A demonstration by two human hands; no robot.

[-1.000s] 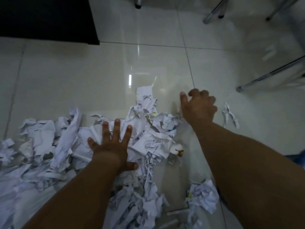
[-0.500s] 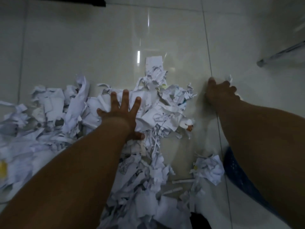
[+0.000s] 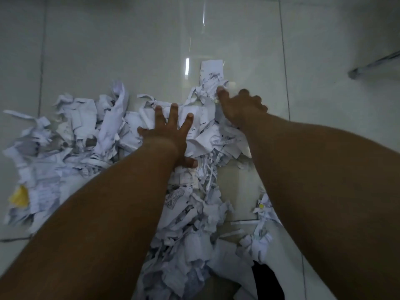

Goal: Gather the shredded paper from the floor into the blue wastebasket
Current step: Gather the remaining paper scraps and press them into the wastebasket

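A wide heap of white shredded paper [image 3: 86, 135] covers the pale tiled floor from the left edge to the middle and runs down toward me. My left hand [image 3: 171, 135] lies flat on the middle of the heap, fingers spread, palm down. My right hand [image 3: 240, 107] rests on the heap's far right edge, fingers curled against the scraps there; I cannot tell whether it grips any. A smaller clump of paper [image 3: 259, 237] lies under my right forearm. The blue wastebasket is not in view.
A yellow scrap [image 3: 20, 197] lies at the left of the heap. A chrome chair leg [image 3: 372, 66] crosses the floor at the upper right. Something dark [image 3: 268, 280] shows at the bottom edge between paper and my right arm. Bare tile [image 3: 129, 40] stretches beyond the heap.
My right hand has moved left from the bare floor onto the right edge of the heap. My left hand has stayed flat on the paper. The view has tilted further down.
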